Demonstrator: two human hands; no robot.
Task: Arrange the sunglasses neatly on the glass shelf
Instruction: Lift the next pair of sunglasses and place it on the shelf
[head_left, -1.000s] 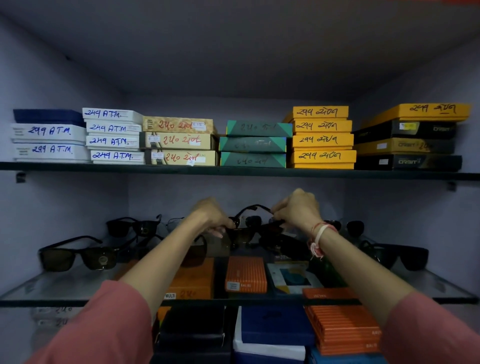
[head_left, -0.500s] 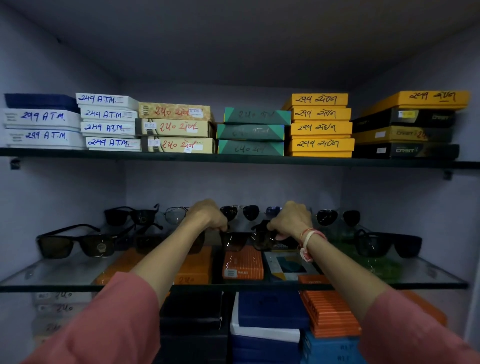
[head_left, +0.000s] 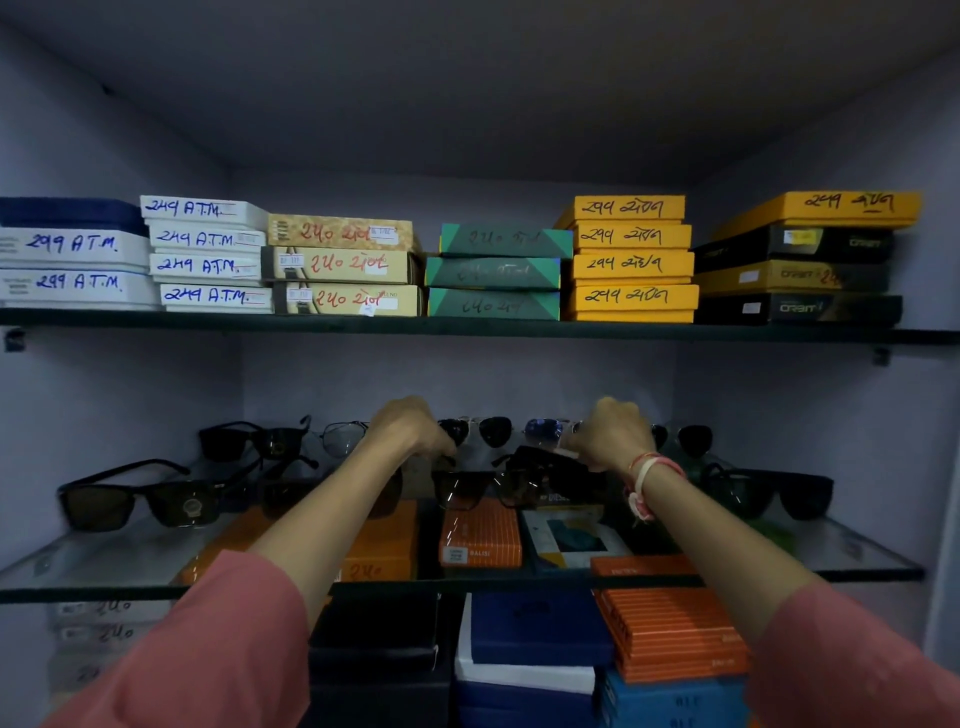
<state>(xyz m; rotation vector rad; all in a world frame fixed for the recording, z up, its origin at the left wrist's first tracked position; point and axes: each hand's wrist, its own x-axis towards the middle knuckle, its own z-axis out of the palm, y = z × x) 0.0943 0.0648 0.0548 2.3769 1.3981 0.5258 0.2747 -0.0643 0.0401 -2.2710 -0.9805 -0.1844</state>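
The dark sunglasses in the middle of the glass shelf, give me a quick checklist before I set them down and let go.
1. Both hands on the pair: left hand and right hand each at a temple of the dark sunglasses: ok.
2. Lenses facing forward: ok.
3. Resting on the glass shelf: cannot tell.
4. Clear of the aviators behind: ok.
5. In line with the black sunglasses at left: not ok, set further back.
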